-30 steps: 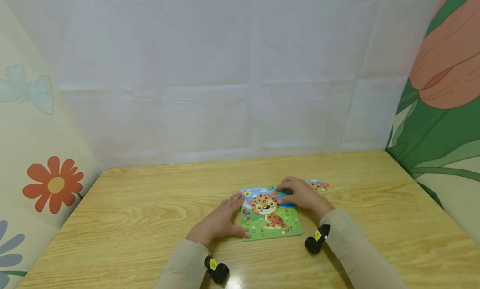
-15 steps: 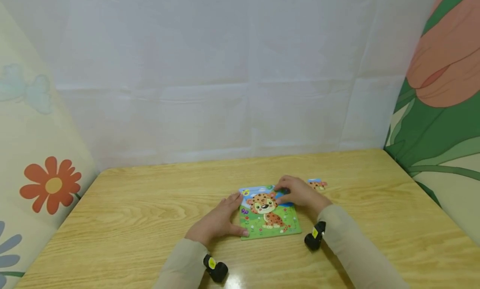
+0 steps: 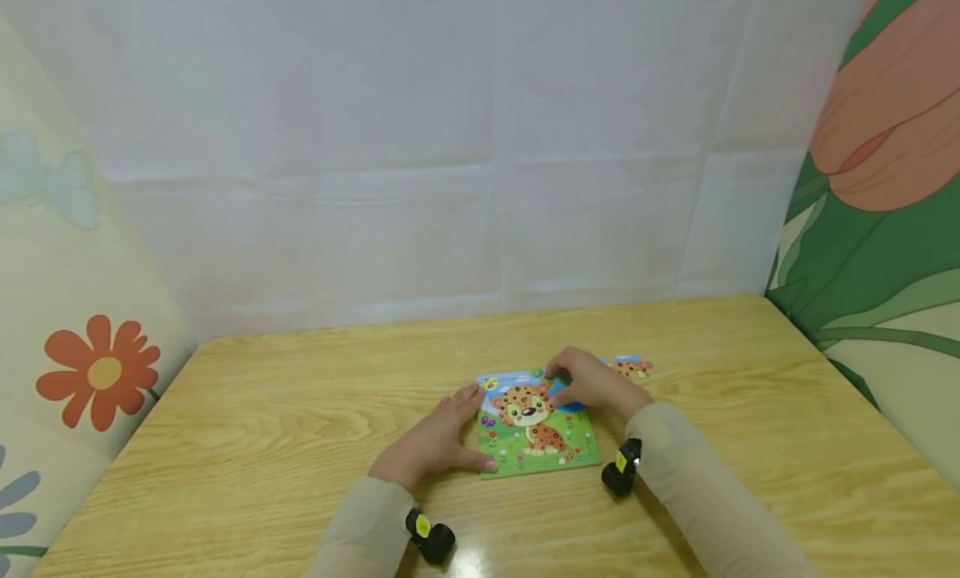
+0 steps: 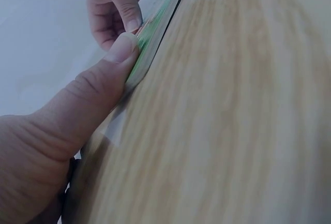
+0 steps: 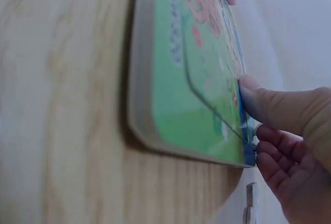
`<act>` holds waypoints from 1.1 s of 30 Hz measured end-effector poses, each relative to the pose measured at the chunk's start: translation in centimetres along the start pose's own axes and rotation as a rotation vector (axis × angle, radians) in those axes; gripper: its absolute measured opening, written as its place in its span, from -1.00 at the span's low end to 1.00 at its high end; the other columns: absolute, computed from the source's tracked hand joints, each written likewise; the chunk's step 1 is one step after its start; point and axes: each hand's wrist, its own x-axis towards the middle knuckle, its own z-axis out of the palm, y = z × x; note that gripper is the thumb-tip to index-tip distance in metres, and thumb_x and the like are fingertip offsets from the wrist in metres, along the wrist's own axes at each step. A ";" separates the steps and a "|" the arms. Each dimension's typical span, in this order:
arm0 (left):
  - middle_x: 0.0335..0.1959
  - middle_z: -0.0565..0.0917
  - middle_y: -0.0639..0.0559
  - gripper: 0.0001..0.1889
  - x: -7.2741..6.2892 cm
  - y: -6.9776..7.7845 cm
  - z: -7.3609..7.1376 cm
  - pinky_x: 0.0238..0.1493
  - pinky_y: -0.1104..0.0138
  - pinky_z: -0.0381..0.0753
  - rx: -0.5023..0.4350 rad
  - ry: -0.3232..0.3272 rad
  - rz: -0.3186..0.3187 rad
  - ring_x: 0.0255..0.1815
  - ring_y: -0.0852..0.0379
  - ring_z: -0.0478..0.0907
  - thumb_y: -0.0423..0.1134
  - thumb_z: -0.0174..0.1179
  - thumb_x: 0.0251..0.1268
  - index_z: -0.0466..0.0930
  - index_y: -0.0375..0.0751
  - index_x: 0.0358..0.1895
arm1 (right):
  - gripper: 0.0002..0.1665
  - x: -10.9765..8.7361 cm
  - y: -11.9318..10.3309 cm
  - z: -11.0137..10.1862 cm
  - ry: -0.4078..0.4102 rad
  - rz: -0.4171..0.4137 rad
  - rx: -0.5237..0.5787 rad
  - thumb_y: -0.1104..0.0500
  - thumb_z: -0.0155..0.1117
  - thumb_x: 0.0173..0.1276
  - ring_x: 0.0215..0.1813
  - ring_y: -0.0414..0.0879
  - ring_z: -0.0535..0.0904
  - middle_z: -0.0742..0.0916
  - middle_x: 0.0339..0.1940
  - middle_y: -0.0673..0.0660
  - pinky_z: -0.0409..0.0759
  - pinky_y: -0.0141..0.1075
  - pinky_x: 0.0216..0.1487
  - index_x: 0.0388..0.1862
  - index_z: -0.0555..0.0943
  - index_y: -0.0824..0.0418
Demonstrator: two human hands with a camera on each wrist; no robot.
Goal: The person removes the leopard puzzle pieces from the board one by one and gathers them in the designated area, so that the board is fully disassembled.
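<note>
A square picture puzzle (image 3: 536,440) of a spotted leopard cub on grass lies flat on the table in the head view. Spread along its left side, my left hand (image 3: 438,445) rests its thumb on the near left corner and its fingers by the far left corner. My right hand (image 3: 592,382) is at the far right corner with curled fingers. In the right wrist view its thumb (image 5: 279,105) sits at a blue puzzle piece (image 5: 241,105), which thumb and fingers seem to pinch. The fingertips partly cover that piece.
Loose puzzle pieces (image 3: 630,367) with spotted and blue print lie just beyond the right hand, partly hidden by it. The wooden table (image 3: 300,411) ends at a white cloth backdrop (image 3: 337,145). Painted flower panels stand at both sides.
My right hand has shifted very slightly left and away from me, leaving more of the loose pieces showing. The left hand and the puzzle keep their places; the head view drifts a little.
</note>
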 end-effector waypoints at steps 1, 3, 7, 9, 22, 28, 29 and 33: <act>0.49 -0.06 -0.13 0.13 0.0 0.0 0.0 0.45 -0.01 -0.13 0.003 -0.001 -0.003 0.48 -0.17 -0.15 0.09 0.45 -0.24 0.02 -0.28 0.43 | -0.58 0.0 0.0 0.0 -0.006 -0.003 -0.005 0.22 0.43 0.06 0.06 0.03 0.48 0.58 -0.07 0.13 0.44 -0.09 0.21 -0.09 0.56 0.28; 0.49 -0.06 -0.12 0.13 -0.1 0.0 0.0 0.45 0.00 -0.13 0.006 -0.002 -0.007 0.48 -0.16 -0.15 0.09 0.45 -0.25 0.01 -0.27 0.43 | -0.58 0.1 0.0 0.0 -0.017 -0.002 -0.013 0.22 0.43 0.06 0.06 0.03 0.47 0.57 -0.07 0.13 0.44 -0.10 0.21 -0.08 0.55 0.28; 0.49 -0.06 -0.13 0.13 -0.1 0.0 -0.1 0.45 0.00 -0.13 0.008 -0.006 -0.005 0.48 -0.16 -0.15 0.09 0.44 -0.24 0.01 -0.28 0.43 | -0.59 0.2 -0.1 -0.1 -0.034 -0.027 -0.055 0.22 0.42 0.07 0.03 0.03 0.45 0.55 -0.10 0.14 0.44 -0.09 0.19 -0.10 0.54 0.30; 0.49 -0.06 -0.14 0.12 0.0 0.0 -0.1 0.45 0.00 -0.12 0.009 -0.007 -0.003 0.48 -0.17 -0.15 0.08 0.44 -0.23 0.02 -0.29 0.43 | -0.59 0.2 -0.1 -0.2 -0.042 -0.040 -0.083 0.21 0.41 0.08 0.04 0.04 0.43 0.54 -0.09 0.15 0.42 -0.08 0.19 -0.10 0.52 0.31; 0.49 -0.06 -0.14 0.12 -0.1 0.0 0.0 0.45 0.00 -0.12 0.011 0.001 -0.002 0.48 -0.16 -0.15 0.08 0.44 -0.22 0.02 -0.30 0.42 | -0.58 -0.3 -0.6 -0.1 -0.047 -0.026 -0.115 0.18 0.38 0.12 0.10 0.05 0.38 0.53 -0.05 0.13 0.38 -0.07 0.24 -0.07 0.47 0.24; 0.49 -0.06 -0.13 0.13 -0.3 0.0 0.1 0.45 -0.01 -0.12 0.001 -0.003 -0.007 0.48 -0.16 -0.15 0.09 0.44 -0.23 0.01 -0.31 0.43 | -0.46 -0.6 -1.2 0.2 -0.009 -0.026 -0.155 0.17 0.40 0.10 0.14 0.08 0.37 0.52 0.04 0.19 0.39 -0.06 0.25 0.05 0.47 0.28; 0.49 -0.06 -0.13 0.13 -0.3 0.0 0.0 0.45 -0.01 -0.12 0.002 -0.003 -0.010 0.49 -0.15 -0.15 0.09 0.44 -0.23 0.01 -0.31 0.43 | -0.45 -0.7 -1.2 0.3 0.003 -0.033 -0.171 0.17 0.40 0.09 0.14 0.09 0.37 0.52 0.04 0.20 0.41 -0.06 0.23 0.06 0.48 0.29; 0.49 -0.06 -0.12 0.13 -0.4 0.1 0.0 0.45 -0.01 -0.12 0.007 0.000 -0.012 0.48 -0.15 -0.15 0.09 0.44 -0.23 0.01 -0.30 0.43 | -0.47 -1.0 -1.6 0.7 0.050 -0.036 -0.182 0.20 0.40 0.09 0.10 0.09 0.35 0.48 0.02 0.19 0.48 -0.08 0.14 0.05 0.49 0.30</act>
